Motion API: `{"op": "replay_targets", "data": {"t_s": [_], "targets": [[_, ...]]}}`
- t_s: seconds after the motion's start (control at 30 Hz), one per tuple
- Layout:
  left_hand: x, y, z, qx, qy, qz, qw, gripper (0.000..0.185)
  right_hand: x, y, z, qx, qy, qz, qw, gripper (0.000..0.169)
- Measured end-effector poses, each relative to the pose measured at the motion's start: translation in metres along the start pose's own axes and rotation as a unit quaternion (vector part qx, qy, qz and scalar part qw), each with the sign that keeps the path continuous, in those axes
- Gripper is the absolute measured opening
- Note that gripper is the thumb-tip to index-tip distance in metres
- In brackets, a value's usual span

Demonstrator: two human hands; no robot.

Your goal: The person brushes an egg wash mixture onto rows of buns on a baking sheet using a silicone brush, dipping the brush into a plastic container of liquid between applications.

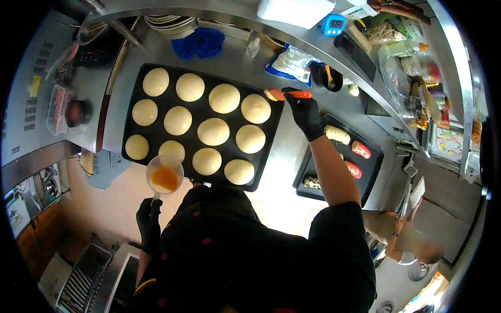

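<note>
My right hand (302,115), in a black glove, grips a pastry brush (275,94) with an orange handle. Its bristles are by the far right corner of a black baking tray (188,150), beside a round dough bun (256,108). Several pale, smooth dough rounds lie in rows on this tray, some with a glossy surface. My left hand (149,223), also gloved in black, holds the handle of a clear plastic cup (164,161) near the tray's front edge. Orange-yellow liquid (164,179), resembling beaten egg, sits in the cup.
Right of my forearm, a second dark tray (366,184) bears several coated rolls (354,170). Behind the buns lie a blue cloth (199,43) and a plastic bag (294,64). A steel shelf (250,24) carries a blue timer (333,25). Another person (407,234) stands at the lower right.
</note>
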State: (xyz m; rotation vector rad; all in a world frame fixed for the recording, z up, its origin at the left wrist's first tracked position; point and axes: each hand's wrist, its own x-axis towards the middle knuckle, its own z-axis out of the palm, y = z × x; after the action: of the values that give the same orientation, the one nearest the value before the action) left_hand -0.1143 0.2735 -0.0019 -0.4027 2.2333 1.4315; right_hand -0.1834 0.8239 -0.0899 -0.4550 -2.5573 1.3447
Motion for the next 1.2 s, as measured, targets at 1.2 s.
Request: {"op": "replay_targets", "data": {"t_s": [1.2], "targets": [[0.001, -0.008, -0.01, 0.025, -0.056, 0.056, 0.997, 0.013, -0.143, -0.018, 0.025, -0.025, 0.127, 0.032, 0.991, 0.021]]}}
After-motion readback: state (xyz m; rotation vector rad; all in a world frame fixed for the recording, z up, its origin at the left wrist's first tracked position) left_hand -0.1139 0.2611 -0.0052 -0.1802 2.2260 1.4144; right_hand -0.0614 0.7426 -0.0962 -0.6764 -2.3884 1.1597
